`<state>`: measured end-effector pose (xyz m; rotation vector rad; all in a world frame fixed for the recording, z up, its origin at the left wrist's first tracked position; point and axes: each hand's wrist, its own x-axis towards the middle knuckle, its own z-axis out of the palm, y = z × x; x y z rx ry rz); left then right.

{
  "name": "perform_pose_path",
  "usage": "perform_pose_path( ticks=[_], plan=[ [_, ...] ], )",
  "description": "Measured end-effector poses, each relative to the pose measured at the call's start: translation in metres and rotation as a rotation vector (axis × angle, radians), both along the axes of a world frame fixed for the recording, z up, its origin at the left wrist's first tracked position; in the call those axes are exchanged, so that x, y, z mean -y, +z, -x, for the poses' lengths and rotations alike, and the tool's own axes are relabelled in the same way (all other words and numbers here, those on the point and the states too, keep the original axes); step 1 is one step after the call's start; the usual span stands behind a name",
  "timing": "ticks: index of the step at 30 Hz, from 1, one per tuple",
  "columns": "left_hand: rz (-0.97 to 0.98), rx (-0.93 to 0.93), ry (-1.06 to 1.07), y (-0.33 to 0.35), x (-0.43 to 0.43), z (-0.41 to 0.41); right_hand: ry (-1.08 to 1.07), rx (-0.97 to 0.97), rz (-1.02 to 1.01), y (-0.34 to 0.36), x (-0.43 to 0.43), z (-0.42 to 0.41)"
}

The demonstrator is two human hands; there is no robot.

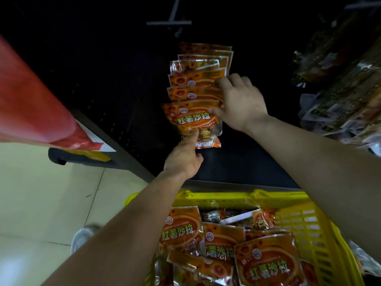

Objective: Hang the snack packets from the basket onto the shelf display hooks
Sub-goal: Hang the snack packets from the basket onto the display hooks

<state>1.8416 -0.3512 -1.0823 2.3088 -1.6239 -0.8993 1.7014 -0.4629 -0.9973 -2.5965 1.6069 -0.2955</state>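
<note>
Glossy orange snack packets (194,92) hang fanned; right hand (239,104) grips their edge, left hand (183,162) forefinger presses front packet (191,122).

Views: one. Head camera, worn, wide-angle; straight lines bend towards the edges.
Position: above and behind both forearms, tilted steeply forward and down.
Facing: dark shelf panel (123,79) straight ahead, with hung snack packets (193,118) near frame centre.
Range: close. Left hand (183,162) and right hand (241,102) sit mid-frame at arm's reach.
Lower field: yellow basket (216,200) almost directly beneath the lens, cropped by the bottom edge.
Left margin: pale floor (41,193) and one shoe (82,238) far below.
Upper field: very dim; grey bars (171,19), probably display hooks.
</note>
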Motion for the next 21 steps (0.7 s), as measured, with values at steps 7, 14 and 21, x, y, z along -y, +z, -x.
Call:
perform_pose_path(
  ticks=[7,14,21],
  plan=[
    [0.02,0.016,-0.02,0.025,-0.014,0.003,-0.041,0.014,-0.018,0.014,-0.023,0.015],
    [0.058,0.048,-0.064,0.077,-0.054,0.004,-0.108,0.014,-0.089,0.052,-0.069,0.044],
    [0.053,0.08,-0.09,0.116,-0.123,0.011,-0.116,-0.049,-0.215,0.065,-0.151,0.084]
  ],
)
